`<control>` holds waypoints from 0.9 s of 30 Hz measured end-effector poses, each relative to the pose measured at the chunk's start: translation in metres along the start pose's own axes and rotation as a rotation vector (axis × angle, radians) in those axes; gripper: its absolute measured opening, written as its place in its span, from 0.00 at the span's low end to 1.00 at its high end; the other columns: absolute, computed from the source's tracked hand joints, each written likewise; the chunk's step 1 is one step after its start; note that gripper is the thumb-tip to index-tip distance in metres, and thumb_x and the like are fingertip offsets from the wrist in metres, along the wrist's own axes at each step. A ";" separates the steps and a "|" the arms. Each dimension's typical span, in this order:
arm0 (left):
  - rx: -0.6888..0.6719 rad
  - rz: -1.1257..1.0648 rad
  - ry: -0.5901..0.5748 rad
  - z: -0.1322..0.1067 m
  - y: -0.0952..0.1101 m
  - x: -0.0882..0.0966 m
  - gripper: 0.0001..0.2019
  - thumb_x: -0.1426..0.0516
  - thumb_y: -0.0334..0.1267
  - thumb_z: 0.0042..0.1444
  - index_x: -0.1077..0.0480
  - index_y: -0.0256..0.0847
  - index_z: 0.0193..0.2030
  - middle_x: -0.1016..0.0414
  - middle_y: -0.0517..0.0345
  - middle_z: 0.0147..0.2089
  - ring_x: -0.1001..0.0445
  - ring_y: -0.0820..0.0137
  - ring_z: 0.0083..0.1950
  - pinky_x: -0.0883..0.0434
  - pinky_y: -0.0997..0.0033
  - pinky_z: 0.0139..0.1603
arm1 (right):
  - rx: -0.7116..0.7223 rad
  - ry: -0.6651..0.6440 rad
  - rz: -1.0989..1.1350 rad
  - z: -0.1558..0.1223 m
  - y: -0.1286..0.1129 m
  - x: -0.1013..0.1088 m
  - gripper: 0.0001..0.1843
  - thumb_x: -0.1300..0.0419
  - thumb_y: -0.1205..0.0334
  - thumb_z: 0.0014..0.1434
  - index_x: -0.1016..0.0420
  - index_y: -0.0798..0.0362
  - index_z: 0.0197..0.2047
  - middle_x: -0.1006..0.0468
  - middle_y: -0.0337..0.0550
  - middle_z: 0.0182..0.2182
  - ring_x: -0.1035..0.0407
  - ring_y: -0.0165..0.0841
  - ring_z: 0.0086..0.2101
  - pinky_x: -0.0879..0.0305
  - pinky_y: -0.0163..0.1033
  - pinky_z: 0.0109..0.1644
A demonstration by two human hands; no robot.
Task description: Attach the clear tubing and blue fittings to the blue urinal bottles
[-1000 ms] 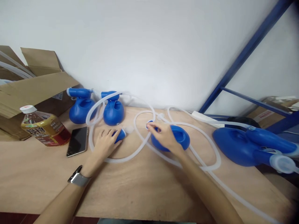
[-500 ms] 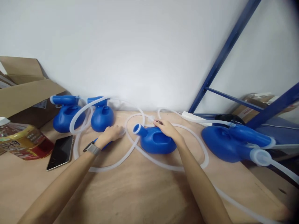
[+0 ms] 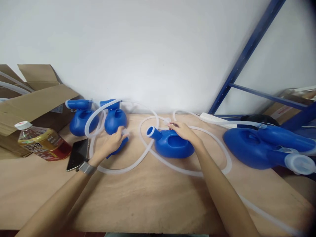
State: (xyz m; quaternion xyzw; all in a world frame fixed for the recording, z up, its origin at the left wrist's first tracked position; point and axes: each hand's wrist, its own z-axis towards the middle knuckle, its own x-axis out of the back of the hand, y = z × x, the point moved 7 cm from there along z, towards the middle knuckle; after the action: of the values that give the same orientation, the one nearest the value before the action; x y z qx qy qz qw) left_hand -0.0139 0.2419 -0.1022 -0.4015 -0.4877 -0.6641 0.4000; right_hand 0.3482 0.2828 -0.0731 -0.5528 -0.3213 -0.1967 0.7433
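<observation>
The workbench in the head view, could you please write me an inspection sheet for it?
Surface: wooden table, bare at the front.
Job's things: blue jug lying with spout to the left; small blue piece; clear tubing looped around both.
Clutter: drink bottle, phone, cardboard box, two blue jugs at the wall, large blue jugs at right.
Hands: left hand on the small blue piece; right hand on the blue jug's top.
Cables: white power strip.
Surroundings: white wall, blue rack frame.
</observation>
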 end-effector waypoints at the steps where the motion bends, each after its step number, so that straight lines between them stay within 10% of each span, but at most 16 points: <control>1: 0.034 0.034 -0.018 -0.004 -0.002 -0.002 0.27 0.58 0.55 0.74 0.39 0.36 0.65 0.19 0.35 0.53 0.18 0.45 0.53 0.26 0.53 0.50 | 0.002 0.001 -0.002 0.000 0.000 0.000 0.20 0.44 0.48 0.72 0.16 0.52 0.46 0.12 0.47 0.41 0.20 0.44 0.43 0.31 0.43 0.51; 12: 0.047 0.088 -0.054 -0.001 0.015 0.003 0.21 0.35 0.42 0.55 0.28 0.41 0.54 0.18 0.43 0.52 0.19 0.48 0.54 0.26 0.57 0.52 | 0.037 0.040 -0.034 -0.001 0.000 0.000 0.21 0.45 0.47 0.72 0.16 0.51 0.49 0.12 0.48 0.43 0.18 0.46 0.45 0.27 0.48 0.54; 20: -0.088 -0.956 0.383 -0.005 0.085 0.091 0.24 0.30 0.54 0.53 0.28 0.41 0.48 0.20 0.51 0.48 0.18 0.58 0.49 0.21 0.63 0.46 | 0.364 0.152 0.091 -0.026 -0.080 0.015 0.21 0.35 0.50 0.67 0.19 0.48 0.59 0.18 0.51 0.57 0.27 0.48 0.60 0.37 0.58 0.70; 24: -0.240 -1.057 0.691 -0.020 0.138 0.122 0.24 0.28 0.51 0.51 0.27 0.41 0.48 0.20 0.54 0.45 0.18 0.64 0.45 0.21 0.69 0.43 | 0.495 -0.176 0.504 -0.061 -0.147 -0.017 0.65 0.20 0.45 0.50 0.52 0.38 0.81 0.37 0.53 0.74 0.35 0.50 0.69 0.29 0.54 0.65; 27: -0.368 -0.991 0.849 -0.033 0.166 0.130 0.26 0.27 0.51 0.52 0.27 0.41 0.51 0.20 0.55 0.46 0.18 0.68 0.42 0.21 0.73 0.40 | 0.424 -0.023 0.598 -0.073 -0.162 -0.023 0.67 0.20 0.47 0.50 0.56 0.34 0.80 0.44 0.51 0.76 0.38 0.49 0.70 0.24 0.50 0.60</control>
State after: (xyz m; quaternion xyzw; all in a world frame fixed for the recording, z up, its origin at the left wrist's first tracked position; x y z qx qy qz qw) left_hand 0.0878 0.1575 0.0655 0.1036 -0.2938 -0.9413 0.1301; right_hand 0.2462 0.1615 0.0102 -0.4581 -0.1878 0.1064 0.8623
